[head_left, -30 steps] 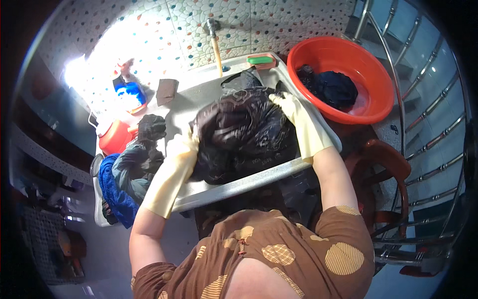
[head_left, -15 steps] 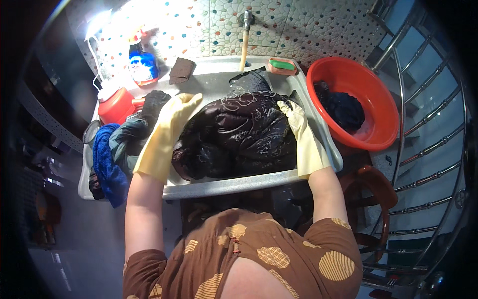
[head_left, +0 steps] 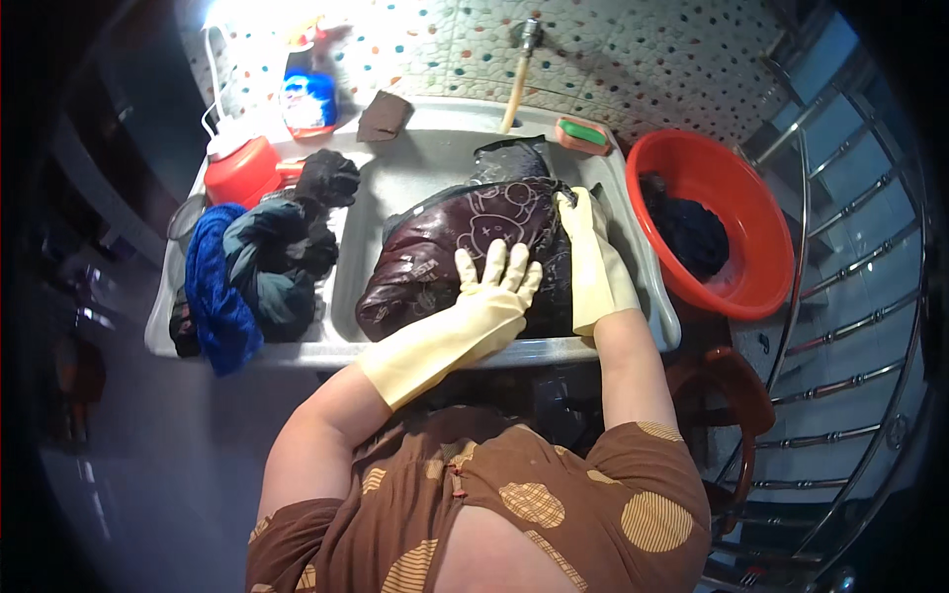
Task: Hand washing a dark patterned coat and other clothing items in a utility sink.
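The left hand (head_left: 494, 295) has come across from the left side of the dark wet garment (head_left: 425, 272) and is now over its front middle, fingers spread wide, while the right hand (head_left: 575, 212) pinches its upper right edge. The garment lies bunched in the sink (head_left: 374, 183), between the blue cloth (head_left: 217, 287) over on the left and the red tub (head_left: 753, 242) on the right.

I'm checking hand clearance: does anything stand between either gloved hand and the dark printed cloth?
Nothing visible does. The left hand, fingers spread, is over the dark printed cloth, and the right hand grips its far right edge. The green soap sits at the far right corner of the sink, clear of both.
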Available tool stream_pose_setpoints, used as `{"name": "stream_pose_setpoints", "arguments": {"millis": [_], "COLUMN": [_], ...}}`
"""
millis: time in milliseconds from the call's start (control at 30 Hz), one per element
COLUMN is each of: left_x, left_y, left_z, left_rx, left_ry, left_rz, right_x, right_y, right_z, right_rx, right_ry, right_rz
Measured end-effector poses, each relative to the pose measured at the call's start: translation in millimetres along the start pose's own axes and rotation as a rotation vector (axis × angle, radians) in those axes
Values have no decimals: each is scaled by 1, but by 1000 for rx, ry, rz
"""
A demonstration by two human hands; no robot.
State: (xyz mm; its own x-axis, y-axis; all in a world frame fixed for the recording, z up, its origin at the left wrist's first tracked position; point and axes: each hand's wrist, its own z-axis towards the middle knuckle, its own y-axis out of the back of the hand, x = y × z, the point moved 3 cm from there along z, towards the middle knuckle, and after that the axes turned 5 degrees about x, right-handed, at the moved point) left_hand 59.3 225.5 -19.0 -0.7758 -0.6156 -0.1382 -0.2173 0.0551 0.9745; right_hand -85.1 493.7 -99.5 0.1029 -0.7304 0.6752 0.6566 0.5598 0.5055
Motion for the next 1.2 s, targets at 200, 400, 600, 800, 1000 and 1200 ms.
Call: {"name": "stream_pose_setpoints", "arguments": {"millis": [200, 400, 600, 800, 1000, 1200], "left_x": [54, 120, 96, 108, 105, 106], "left_y": [57, 51, 19, 28, 34, 40], "left_z": [-34, -79, -47, -45, -46, -41], "left_rx": [-134, -193, -109, -52, -91, 10], "left_ry": [-114, 289, 208, 211, 168, 187], "left_rz": [-475, -347, 86, 42, 27, -47], "right_x": [-26, 9, 75, 54, 50, 49], "right_y": [-9, -19, 61, 36, 18, 5], "right_z": [8, 8, 82, 141, 181, 198], "right_rx": [191, 466, 549, 376, 677, 878], "right_ry": [-111, -330, -592, 231, 220, 201], "right_rz": [-178, -7, 326, -637, -676, -695]}}
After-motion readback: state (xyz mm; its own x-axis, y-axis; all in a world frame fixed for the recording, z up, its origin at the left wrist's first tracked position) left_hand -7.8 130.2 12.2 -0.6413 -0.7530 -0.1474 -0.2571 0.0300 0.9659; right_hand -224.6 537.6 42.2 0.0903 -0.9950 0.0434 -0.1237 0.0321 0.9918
